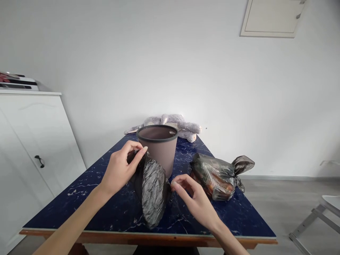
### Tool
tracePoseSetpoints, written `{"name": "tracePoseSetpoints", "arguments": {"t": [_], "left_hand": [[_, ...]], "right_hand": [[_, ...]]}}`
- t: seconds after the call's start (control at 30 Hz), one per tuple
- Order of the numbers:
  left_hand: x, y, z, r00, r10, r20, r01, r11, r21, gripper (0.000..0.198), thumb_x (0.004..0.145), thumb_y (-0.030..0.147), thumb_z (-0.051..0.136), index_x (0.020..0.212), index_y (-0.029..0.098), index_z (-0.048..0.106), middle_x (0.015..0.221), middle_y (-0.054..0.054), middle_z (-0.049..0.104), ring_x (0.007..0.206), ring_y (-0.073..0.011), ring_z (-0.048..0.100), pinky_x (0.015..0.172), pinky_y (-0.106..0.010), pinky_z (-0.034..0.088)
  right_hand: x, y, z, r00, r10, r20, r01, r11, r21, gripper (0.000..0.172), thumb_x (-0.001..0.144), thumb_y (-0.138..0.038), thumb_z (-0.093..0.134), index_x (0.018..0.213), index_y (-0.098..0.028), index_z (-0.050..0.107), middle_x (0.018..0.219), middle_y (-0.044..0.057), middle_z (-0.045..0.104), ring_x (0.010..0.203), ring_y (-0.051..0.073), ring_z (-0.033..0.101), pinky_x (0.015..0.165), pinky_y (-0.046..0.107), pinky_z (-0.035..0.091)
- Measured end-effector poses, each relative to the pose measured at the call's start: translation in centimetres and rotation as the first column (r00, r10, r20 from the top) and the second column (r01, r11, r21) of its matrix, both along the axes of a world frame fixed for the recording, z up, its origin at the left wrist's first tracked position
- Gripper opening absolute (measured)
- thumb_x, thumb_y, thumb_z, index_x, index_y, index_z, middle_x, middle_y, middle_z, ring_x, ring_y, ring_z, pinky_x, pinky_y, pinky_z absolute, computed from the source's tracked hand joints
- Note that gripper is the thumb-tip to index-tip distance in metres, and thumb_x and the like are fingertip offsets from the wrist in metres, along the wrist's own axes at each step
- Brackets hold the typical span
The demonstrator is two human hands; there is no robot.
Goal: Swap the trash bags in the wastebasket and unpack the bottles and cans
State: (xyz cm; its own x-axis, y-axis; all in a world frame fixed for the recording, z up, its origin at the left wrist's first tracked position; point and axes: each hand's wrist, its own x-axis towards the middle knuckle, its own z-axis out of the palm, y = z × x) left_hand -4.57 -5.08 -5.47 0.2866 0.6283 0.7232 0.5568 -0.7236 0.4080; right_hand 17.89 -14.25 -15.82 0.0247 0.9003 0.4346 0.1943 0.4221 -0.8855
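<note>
A thin black plastic bag (154, 191) hangs crumpled above the near part of the table, in front of a brown trash can (162, 152) with a dark rim. My left hand (124, 163) pinches the bag's upper left part between thumb and fingers. At its right edge my right hand (192, 198) has thumb and fingertips closed on the plastic. To the right of that hand lies a tied, filled black bag (215, 175); reddish-brown and greenish contents show through it. The trash can stands upright, and its bottom is hidden behind the held bag.
A grey plush toy (188, 127) lies behind the trash can against the wall. The blue marbled table (106, 209) has a wooden edge. A white cabinet (34, 134) stands on the left, and a metal-legged stool or ladder (316, 216) at the right.
</note>
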Motion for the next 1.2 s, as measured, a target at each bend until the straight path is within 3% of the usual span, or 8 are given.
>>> {"name": "tracePoseSetpoints", "arguments": {"t": [0.07, 0.2, 0.37, 0.5, 0.63, 0.83, 1.0, 1.2], "left_hand": [[-0.2, -0.1, 0.1, 0.999, 0.026, 0.038, -0.024, 0.998, -0.061, 0.034, 0.102, 0.059, 0.056, 0.104, 0.025, 0.06, 0.087, 0.0, 0.073, 0.068, -0.016, 0.064, 0.06, -0.025, 0.044], [-0.3, -0.4, 0.2, 0.999, 0.002, 0.052, 0.011, 0.973, -0.233, 0.034, 0.101, 0.059, 0.058, 0.11, 0.027, 0.056, 0.071, 0.006, 0.064, 0.044, -0.0099, 0.037, 0.047, -0.024, 0.03], [-1.0, -0.6, 0.7, 0.997, -0.078, 0.026, 0.082, 0.916, -0.392, 0.039, 0.099, 0.063, 0.058, 0.117, 0.028, 0.056, 0.078, 0.002, 0.07, 0.045, -0.011, 0.04, 0.047, -0.025, 0.032], [-1.8, -1.2, 0.7, 0.989, -0.143, -0.019, 0.123, 0.905, -0.407, 0.038, 0.101, 0.064, 0.055, 0.114, 0.029, 0.059, 0.076, 0.002, 0.072, 0.045, -0.0119, 0.042, 0.048, -0.025, 0.034], [-2.5, -1.5, 0.4, 0.989, -0.149, -0.007, 0.14, 0.944, -0.3, 0.038, 0.1, 0.063, 0.056, 0.103, 0.026, 0.066, 0.087, -0.003, 0.075, 0.074, -0.0196, 0.068, 0.066, -0.027, 0.05], [-3.4, -0.8, -0.6, 0.995, -0.074, 0.071, 0.084, 0.986, -0.147, 0.04, 0.1, 0.062, 0.058, 0.094, 0.024, 0.069, 0.109, -0.007, 0.075, 0.099, -0.0228, 0.071, 0.091, -0.032, 0.057], [-4.3, -0.5, -0.9, 0.986, -0.042, 0.16, 0.075, 0.975, -0.207, 0.039, 0.098, 0.062, 0.06, 0.095, 0.024, 0.067, 0.103, -0.007, 0.075, 0.094, -0.0226, 0.073, 0.088, -0.032, 0.059], [-4.0, -1.4, -2.0, 0.996, -0.072, 0.048, 0.077, 0.992, -0.099, 0.033, 0.101, 0.056, 0.056, 0.103, 0.024, 0.065, 0.105, -0.008, 0.072, 0.099, -0.024, 0.068, 0.093, -0.038, 0.057]], "right_hand": [[-0.3, -1.1, 0.1, 1.0, -0.002, -0.019, 0.003, 0.999, 0.035, 0.035, 0.1, -0.051, 0.066, 0.123, -0.024, 0.064, 0.118, 0.007, 0.073, 0.109, 0.024, 0.069, 0.097, 0.036, 0.057], [-1.8, -3.0, 0.3, 0.977, -0.155, 0.149, 0.137, 0.983, 0.124, 0.081, 0.084, -0.046, 0.085, 0.152, -0.03, 0.043, 0.148, 0.012, 0.057, 0.131, 0.031, 0.059, 0.109, 0.046, 0.054], [-1.5, -2.2, 1.4, 0.907, -0.366, 0.206, 0.297, 0.906, 0.302, 0.018, 0.101, -0.04, 0.062, 0.113, -0.03, 0.071, 0.116, 0.011, 0.071, 0.111, 0.034, 0.066, 0.096, 0.049, 0.055], [0.5, -1.6, 2.8, 0.915, -0.369, 0.166, 0.349, 0.927, 0.136, 0.04, 0.102, -0.056, 0.058, 0.082, -0.023, 0.07, 0.076, 0.006, 0.068, 0.077, 0.028, 0.065, 0.07, 0.037, 0.053], [1.9, -1.8, 4.0, 0.9, -0.415, 0.134, 0.413, 0.91, 0.044, 0.051, 0.097, -0.066, 0.06, 0.072, -0.022, 0.066, 0.063, 0.001, 0.059, 0.066, 0.024, 0.06, 0.057, 0.031, 0.045], [3.5, -1.1, 4.2, 0.902, -0.431, 0.017, 0.431, 0.902, -0.024, 0.047, 0.094, -0.066, 0.065, 0.081, -0.021, 0.072, 0.076, 0.005, 0.072, 0.086, 0.031, 0.07, 0.068, 0.034, 0.056], [5.7, -0.2, 3.9, 0.866, -0.463, -0.187, 0.456, 0.886, -0.083, 0.047, 0.092, -0.063, 0.073, 0.117, -0.024, 0.079, 0.11, 0.006, 0.082, 0.124, 0.034, 0.07, 0.099, 0.039, 0.061], [8.9, 1.2, 4.5, 0.774, -0.452, -0.445, 0.428, 0.89, -0.159, 0.04, 0.089, -0.052, 0.08, 0.119, -0.026, 0.078, 0.126, 0.002, 0.08, 0.124, 0.028, 0.072, 0.102, 0.033, 0.063]]}}
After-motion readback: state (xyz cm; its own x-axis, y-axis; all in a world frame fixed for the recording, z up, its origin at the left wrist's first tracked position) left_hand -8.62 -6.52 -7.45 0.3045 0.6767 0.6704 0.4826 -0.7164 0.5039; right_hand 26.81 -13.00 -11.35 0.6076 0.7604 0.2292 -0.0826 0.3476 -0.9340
